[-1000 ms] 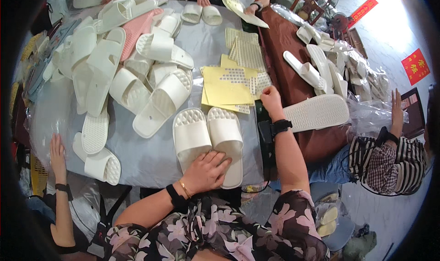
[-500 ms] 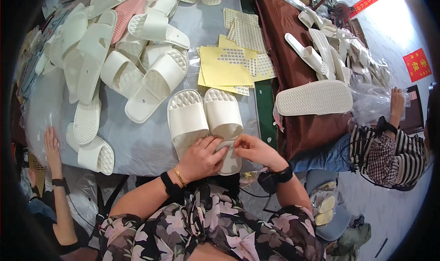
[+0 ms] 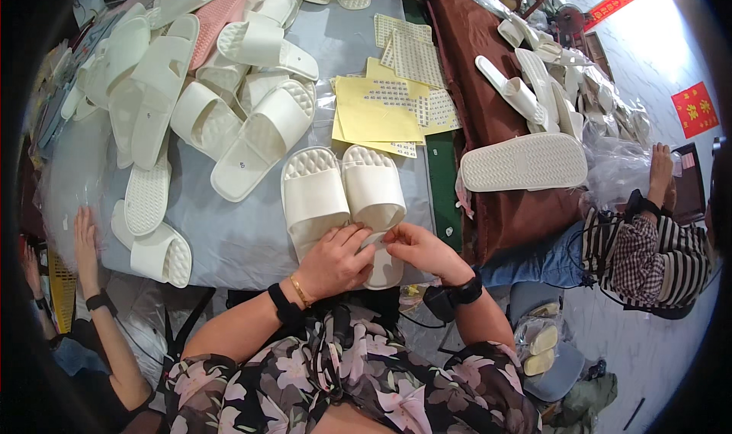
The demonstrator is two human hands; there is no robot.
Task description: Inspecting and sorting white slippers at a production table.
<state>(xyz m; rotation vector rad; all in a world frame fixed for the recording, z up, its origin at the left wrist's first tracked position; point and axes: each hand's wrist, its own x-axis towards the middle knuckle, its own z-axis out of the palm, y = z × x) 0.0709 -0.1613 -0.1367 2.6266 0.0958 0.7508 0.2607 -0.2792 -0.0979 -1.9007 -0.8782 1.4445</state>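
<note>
A pair of white slide slippers lies side by side at the table's near edge, toes pointing away: the left slipper (image 3: 315, 198) and the right slipper (image 3: 374, 184). My left hand (image 3: 335, 260) is closed, its curled fingers lying across the insoles and gripping the right slipper's inner side. My right hand (image 3: 421, 249) has its fingers bent and pressed together just over the right slipper's insole. Whatever sits between those fingertips is too small or hidden to make out. Behind the pair lie yellow backing sheets (image 3: 375, 114) and several sheets of small printed stickers (image 3: 415, 57).
White slippers (image 3: 263, 140) pile up on the left, with a pink slipper (image 3: 221, 26) among them. A brown-covered surface (image 3: 488, 213) at the right carries more slippers and clear plastic bags (image 3: 621, 171). Co-workers' hands show at left (image 3: 86, 247) and right (image 3: 660, 167).
My right hand's fingers have closed in and lowered slightly toward the right slipper's insole. My left hand stays in place. At the far left, a co-worker's other hand has come further into view.
</note>
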